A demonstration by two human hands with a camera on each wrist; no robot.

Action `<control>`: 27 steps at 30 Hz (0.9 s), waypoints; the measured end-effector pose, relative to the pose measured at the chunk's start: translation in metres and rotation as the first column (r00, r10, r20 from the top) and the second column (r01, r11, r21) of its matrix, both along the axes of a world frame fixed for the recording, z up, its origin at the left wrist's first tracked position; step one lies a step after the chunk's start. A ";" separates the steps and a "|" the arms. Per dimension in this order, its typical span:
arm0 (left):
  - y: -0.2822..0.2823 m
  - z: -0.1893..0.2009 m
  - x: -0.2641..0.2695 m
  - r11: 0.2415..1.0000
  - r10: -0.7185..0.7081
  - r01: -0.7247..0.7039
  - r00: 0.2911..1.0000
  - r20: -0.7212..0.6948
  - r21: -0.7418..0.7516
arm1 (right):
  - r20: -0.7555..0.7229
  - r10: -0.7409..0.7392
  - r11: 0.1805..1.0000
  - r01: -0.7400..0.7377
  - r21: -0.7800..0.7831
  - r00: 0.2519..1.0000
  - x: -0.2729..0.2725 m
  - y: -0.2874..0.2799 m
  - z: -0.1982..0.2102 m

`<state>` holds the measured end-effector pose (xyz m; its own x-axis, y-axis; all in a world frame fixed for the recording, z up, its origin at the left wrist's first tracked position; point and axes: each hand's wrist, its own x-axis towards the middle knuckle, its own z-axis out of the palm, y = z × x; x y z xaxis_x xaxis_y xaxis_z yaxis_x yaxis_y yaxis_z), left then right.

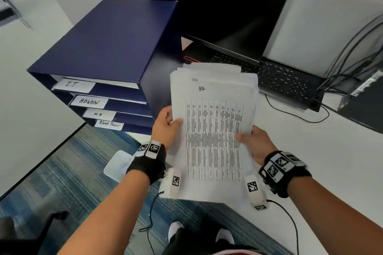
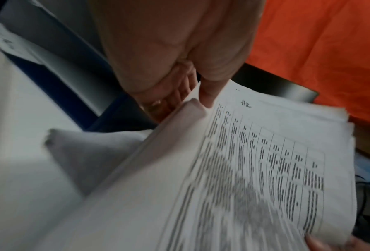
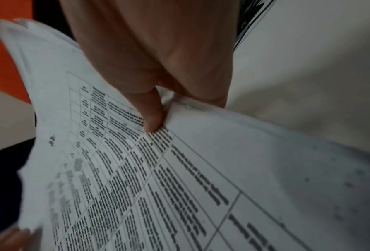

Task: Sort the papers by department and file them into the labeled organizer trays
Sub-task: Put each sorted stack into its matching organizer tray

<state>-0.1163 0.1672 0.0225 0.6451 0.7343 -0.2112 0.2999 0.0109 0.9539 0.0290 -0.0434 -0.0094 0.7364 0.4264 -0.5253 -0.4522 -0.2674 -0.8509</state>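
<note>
A thick stack of papers [image 1: 213,122] is held in the air above the near edge of the white desk [image 1: 323,151], just right of the organizer. Its top sheet carries a printed table and a handwritten "HR" near the top; the sheets beneath fan out unevenly at the far end. The left hand [image 1: 165,126] grips the stack's left edge, thumb on top and fingers [image 2: 179,95] curled underneath. The right hand [image 1: 256,143] grips the right edge the same way, its thumb pressed on the table print, with the top sheets bent upward beside it in the right wrist view.

The dark blue organizer [image 1: 107,47] stands at the desk's left end, with four trays stacked one above another. Their white labels read, from top to bottom, "I.T.", "ADMIN", "H.R" and "Blank Paper". White paper shows in the upper trays.

Behind the stack an open black laptop [image 1: 275,74] sits toward the far edge, with dark cables [image 1: 352,51] running off to the right. Both wrists wear black bands with square coded markers.
</note>
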 end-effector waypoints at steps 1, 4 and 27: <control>0.002 0.005 0.004 0.998 0.017 -0.017 1.000 0.006 0.055 | 0.004 0.001 1.000 -0.001 -0.007 1.000 -0.001 -0.001 -0.003; 0.004 0.019 0.013 0.963 0.045 -0.037 0.999 -0.024 0.267 | -0.006 0.006 0.999 -0.006 -0.031 1.000 -0.007 -0.005 -0.011; -0.008 0.011 -0.001 0.948 -0.304 0.306 0.952 -0.027 0.090 | 0.045 0.124 0.987 -0.118 -0.109 0.991 -0.016 -0.017 -0.017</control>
